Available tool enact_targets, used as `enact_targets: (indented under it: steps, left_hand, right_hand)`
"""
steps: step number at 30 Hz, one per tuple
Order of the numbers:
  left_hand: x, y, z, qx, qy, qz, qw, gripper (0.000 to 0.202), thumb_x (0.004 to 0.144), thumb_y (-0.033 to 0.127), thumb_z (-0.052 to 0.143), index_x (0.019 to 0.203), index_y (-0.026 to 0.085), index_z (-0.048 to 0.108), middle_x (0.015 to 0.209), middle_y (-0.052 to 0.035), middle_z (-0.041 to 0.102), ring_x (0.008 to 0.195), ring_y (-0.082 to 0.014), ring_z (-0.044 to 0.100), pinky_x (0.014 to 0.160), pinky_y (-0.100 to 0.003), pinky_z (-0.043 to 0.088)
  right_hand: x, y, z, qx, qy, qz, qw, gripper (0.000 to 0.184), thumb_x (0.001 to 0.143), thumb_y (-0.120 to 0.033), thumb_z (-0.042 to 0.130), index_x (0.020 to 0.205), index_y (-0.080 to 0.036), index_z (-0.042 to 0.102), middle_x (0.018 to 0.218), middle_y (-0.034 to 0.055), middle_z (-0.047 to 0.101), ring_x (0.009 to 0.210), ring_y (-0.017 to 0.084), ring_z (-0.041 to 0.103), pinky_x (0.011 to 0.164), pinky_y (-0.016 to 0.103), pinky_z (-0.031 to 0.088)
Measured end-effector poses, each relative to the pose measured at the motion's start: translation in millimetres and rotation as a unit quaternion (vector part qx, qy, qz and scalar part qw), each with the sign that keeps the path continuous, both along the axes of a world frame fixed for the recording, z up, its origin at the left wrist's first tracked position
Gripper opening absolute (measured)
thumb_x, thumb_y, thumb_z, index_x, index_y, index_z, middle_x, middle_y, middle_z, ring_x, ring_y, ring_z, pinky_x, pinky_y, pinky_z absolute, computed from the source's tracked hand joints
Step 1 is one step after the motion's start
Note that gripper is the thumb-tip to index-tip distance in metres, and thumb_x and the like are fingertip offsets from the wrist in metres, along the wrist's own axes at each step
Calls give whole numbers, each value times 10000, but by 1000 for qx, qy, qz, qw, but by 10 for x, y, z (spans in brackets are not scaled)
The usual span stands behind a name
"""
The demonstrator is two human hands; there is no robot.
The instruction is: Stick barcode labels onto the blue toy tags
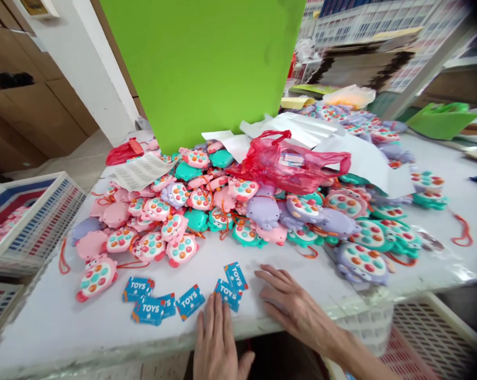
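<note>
from the left, a pink toy lies beside overlapping blue cards; an orange cord trails from the pile, and snagging it might drag toys across them. a lone card lies flat toward the counter's near edge, so a careless sweep could push it off. right of it, two more cards overlap, and lifting one could bring both.

the left hand is palm down, fingers straight, together and pointing far, tips over the nearer card of that pair; its grip is flat, closed on nothing. farther right, the right hand is palm down, fingers parted and aimed left, forearm entering from near right; its grip is loose and empty, apart from the cards.
</note>
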State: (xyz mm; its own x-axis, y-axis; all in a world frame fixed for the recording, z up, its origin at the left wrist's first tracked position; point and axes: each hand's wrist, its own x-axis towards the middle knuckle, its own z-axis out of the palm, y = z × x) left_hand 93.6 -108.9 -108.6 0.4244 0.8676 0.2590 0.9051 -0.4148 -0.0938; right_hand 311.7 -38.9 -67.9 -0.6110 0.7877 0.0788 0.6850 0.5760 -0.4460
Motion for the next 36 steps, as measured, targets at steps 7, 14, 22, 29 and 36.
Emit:
enact_targets:
  steps: [7, 14, 22, 29, 36]
  left_hand:
    - [30, 48, 116, 18, 12, -35, 999, 702, 756, 408, 530, 1274, -42, 382, 1267, -286, 498, 1165, -373, 479, 892, -469, 367]
    - [52, 16, -68, 17, -6, -13, 1000, 662, 770, 475, 501, 1243, 14, 448, 1267, -242, 521, 1144, -353, 503, 836, -451, 411]
    - [136, 126, -139, 44, -38, 13, 998, 677, 688, 363, 530, 1260, 19, 414, 1282, -253, 501, 1187, -381, 434, 881, -519, 344]
    - [33, 223, -208, 59, -51, -16, 997, 759, 783, 487, 468, 1321, -30, 331, 1282, -293, 475, 1219, -388, 400, 895, -496, 352]
    - [-189, 352, -71, 12, -51, -185, 981, 498, 907, 501, 348, 1176, 126, 536, 1219, -120, 597, 1178, -248, 496, 880, -325, 466]
  right_hand:
    - [-345, 41, -47, -2, -2, 16, 1000, 397, 919, -199, 445, 1316, -186, 433, 1386, 105, 429, 1305, 261, 326, 1020, 480, 357]
    - [-87, 149, -84, -17, -6, 31, 999, 329, 908, -146, 409, 1209, -193, 533, 1354, 89, 474, 1300, 235, 339, 1046, 458, 330]
    - [-215, 20, 37, -56, 19, 1, 998, 337, 777, 1, 385, 970, -171, 601, 1396, 110, 415, 1318, 231, 299, 1062, 443, 300]
    - [-166, -14, -16, -28, 63, 49, 996, 287, 775, 17, 362, 829, -172, 571, 1208, 124, 597, 1234, 205, 439, 1037, 411, 344]
    - [-153, -70, 21, 3, 112, 52, 992, 301, 821, -13, 321, 820, -168, 579, 1138, 137, 630, 1176, 217, 498, 1017, 426, 377]
